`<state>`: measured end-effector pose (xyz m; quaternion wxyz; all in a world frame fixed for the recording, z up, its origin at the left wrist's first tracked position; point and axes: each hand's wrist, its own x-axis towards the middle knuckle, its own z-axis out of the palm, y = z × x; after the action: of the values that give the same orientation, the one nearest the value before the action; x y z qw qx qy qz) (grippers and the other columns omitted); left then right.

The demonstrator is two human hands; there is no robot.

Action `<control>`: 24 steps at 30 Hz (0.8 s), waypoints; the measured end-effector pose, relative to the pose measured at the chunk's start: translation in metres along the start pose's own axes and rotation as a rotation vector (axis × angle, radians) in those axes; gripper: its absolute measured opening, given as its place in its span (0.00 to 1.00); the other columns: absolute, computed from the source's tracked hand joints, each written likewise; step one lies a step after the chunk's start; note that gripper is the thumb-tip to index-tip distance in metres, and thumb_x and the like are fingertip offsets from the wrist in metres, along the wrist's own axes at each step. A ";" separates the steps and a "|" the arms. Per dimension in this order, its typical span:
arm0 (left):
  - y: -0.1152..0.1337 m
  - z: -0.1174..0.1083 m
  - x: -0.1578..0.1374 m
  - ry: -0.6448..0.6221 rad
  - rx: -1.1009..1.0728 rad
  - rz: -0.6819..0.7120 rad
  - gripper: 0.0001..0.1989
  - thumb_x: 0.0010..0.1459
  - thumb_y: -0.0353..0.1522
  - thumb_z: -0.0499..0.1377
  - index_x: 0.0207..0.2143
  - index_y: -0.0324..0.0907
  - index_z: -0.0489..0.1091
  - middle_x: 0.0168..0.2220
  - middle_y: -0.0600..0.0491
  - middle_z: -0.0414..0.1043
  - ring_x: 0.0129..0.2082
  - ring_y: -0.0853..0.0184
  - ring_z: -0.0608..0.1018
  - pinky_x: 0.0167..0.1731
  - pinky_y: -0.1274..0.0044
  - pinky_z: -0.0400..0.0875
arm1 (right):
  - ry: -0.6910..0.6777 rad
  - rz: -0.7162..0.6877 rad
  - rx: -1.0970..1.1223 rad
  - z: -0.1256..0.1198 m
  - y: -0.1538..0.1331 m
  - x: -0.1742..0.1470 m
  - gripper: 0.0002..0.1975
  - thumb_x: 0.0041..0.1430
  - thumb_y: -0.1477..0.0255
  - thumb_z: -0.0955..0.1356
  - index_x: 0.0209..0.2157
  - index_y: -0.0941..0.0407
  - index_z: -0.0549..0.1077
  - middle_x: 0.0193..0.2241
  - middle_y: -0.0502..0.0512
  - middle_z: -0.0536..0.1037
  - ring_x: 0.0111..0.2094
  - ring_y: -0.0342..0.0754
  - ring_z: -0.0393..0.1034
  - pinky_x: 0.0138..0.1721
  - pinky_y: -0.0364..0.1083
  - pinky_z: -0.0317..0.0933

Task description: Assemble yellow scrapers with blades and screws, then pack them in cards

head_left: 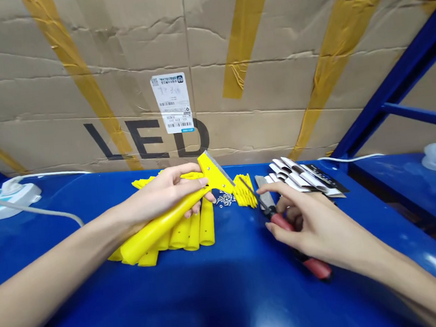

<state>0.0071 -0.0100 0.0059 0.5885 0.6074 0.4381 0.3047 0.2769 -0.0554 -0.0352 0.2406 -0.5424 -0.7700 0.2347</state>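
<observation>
My left hand (167, 194) is closed around a yellow scraper (147, 232), its tube handle slanting up to the right. At the upper end, the flat head (216, 173) carries a metal blade along its edge, with small screws showing. My right hand (303, 212) is curled at a screwdriver (281, 222) with a red and black handle. The screwdriver's dark shaft points up and left; the palm and thumb hide part of the handle. Under my left hand lie several yellow tube handles (206, 226). Between the hands are small loose screws (226, 198) and a pile of yellow scraper heads (245, 191).
A grey metal piece (265, 192) lies beside the screwdriver. White and black folded sleeves (296, 176) are stacked at the back right. A power strip (9, 199) with cables sits left on the blue table (178, 306). A large carton (206, 41) stands behind, a blue frame (384, 91) to the right.
</observation>
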 end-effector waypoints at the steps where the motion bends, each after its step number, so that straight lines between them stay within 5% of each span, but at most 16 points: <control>1: 0.000 0.000 0.000 0.001 0.008 0.005 0.10 0.63 0.37 0.62 0.40 0.41 0.69 0.36 0.46 0.80 0.19 0.75 0.71 0.20 0.82 0.67 | -0.020 -0.021 -0.009 -0.003 0.002 -0.001 0.26 0.56 0.72 0.69 0.58 0.51 0.68 0.23 0.44 0.74 0.20 0.44 0.68 0.24 0.44 0.60; 12: 0.002 -0.001 0.001 0.035 -0.070 0.045 0.10 0.61 0.38 0.66 0.38 0.41 0.72 0.29 0.52 0.76 0.19 0.76 0.70 0.22 0.84 0.68 | -0.244 -0.270 -0.231 -0.024 0.015 -0.001 0.17 0.52 0.79 0.68 0.41 0.51 0.82 0.28 0.50 0.76 0.27 0.46 0.68 0.30 0.45 0.59; 19: 0.001 0.012 0.005 0.095 -0.198 -0.088 0.12 0.61 0.31 0.64 0.47 0.38 0.72 0.39 0.45 0.80 0.27 0.72 0.77 0.26 0.83 0.73 | -0.279 -0.288 -0.250 -0.017 0.011 -0.001 0.20 0.53 0.78 0.69 0.46 0.50 0.81 0.37 0.53 0.77 0.34 0.47 0.72 0.36 0.46 0.64; 21: 0.004 0.020 0.010 0.108 -0.228 -0.111 0.17 0.62 0.29 0.62 0.53 0.37 0.70 0.41 0.43 0.81 0.29 0.71 0.80 0.30 0.81 0.76 | -0.214 -0.326 -0.196 -0.022 0.013 0.001 0.17 0.55 0.75 0.70 0.47 0.51 0.81 0.37 0.53 0.79 0.37 0.48 0.74 0.40 0.46 0.66; 24: 0.010 0.035 0.019 0.083 -0.215 -0.093 0.23 0.64 0.27 0.60 0.61 0.36 0.66 0.42 0.41 0.82 0.32 0.68 0.82 0.32 0.79 0.78 | 0.185 -0.319 -0.221 -0.031 0.025 0.007 0.10 0.62 0.70 0.67 0.42 0.54 0.80 0.40 0.56 0.82 0.42 0.52 0.76 0.47 0.50 0.66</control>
<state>0.0483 -0.0082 0.0086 0.6452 0.5066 0.4545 0.3473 0.3121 -0.0380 -0.0263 0.2831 -0.4560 -0.8418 0.0569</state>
